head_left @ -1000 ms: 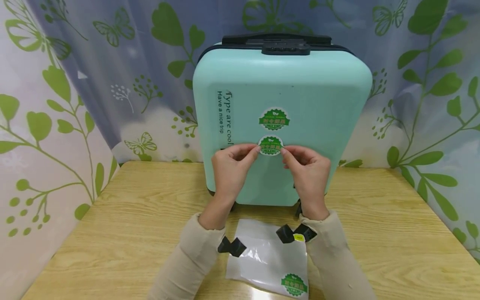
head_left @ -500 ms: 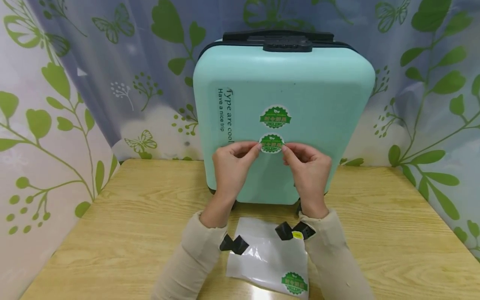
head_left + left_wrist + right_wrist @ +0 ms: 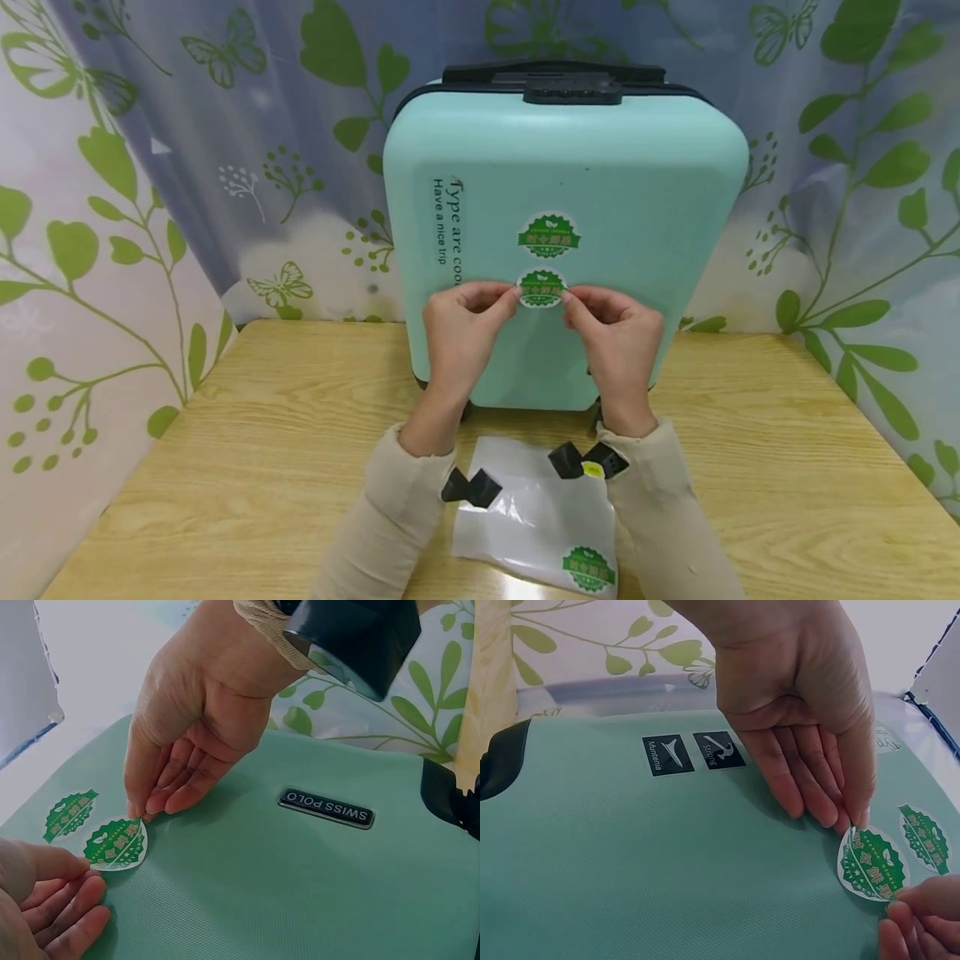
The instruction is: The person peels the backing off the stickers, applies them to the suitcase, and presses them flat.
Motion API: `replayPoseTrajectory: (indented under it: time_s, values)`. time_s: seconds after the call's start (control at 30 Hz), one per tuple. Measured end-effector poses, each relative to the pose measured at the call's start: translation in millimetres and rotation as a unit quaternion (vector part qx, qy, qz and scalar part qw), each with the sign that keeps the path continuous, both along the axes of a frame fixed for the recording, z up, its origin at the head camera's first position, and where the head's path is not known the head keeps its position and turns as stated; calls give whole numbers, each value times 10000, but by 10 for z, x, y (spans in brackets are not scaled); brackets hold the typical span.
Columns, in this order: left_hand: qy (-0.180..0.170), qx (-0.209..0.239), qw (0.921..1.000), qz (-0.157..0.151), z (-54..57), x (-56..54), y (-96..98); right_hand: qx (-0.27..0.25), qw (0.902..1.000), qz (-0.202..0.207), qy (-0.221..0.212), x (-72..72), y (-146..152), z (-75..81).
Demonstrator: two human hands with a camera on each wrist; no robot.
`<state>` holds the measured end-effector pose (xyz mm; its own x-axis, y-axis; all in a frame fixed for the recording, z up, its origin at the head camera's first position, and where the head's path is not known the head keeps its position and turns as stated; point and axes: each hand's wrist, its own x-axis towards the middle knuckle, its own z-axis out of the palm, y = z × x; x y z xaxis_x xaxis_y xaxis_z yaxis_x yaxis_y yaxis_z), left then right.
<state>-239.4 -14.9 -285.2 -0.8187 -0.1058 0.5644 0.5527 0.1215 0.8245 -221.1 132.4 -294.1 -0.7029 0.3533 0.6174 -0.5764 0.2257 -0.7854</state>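
Note:
A round green-and-white sticker is at the front of a mint-green suitcase, just below a matching sticker on the shell. My left hand pinches its left edge between thumb and forefinger. On the opposite edge, my right hand pinches it the same way. In the left wrist view, the sticker lies very close to the shell; whether all of it touches, I cannot tell. The right wrist view shows the other fingers of the left hand loosely bent beside the suitcase.
A glossy white backing sheet with one green sticker near its corner lies on the wooden table, below my forearms. Behind the suitcase hangs a leaf-patterned curtain. A black handle tops the suitcase.

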Motion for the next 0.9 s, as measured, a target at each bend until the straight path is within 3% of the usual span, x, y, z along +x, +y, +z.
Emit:
replayPoseTrajectory:
  time_s: [0.23,0.57,0.9]
  values:
    - [62,-157,9997,163,5,2,11,92,9999,-69,30,5,-5,5]
    - [420,-621,9945,725,15,24,24,112,9998,-66,154,-3,-6,-8]
    - [659,-1061,9882,886,26,29,6,180,9996,-83,175,-6,-1,-24]
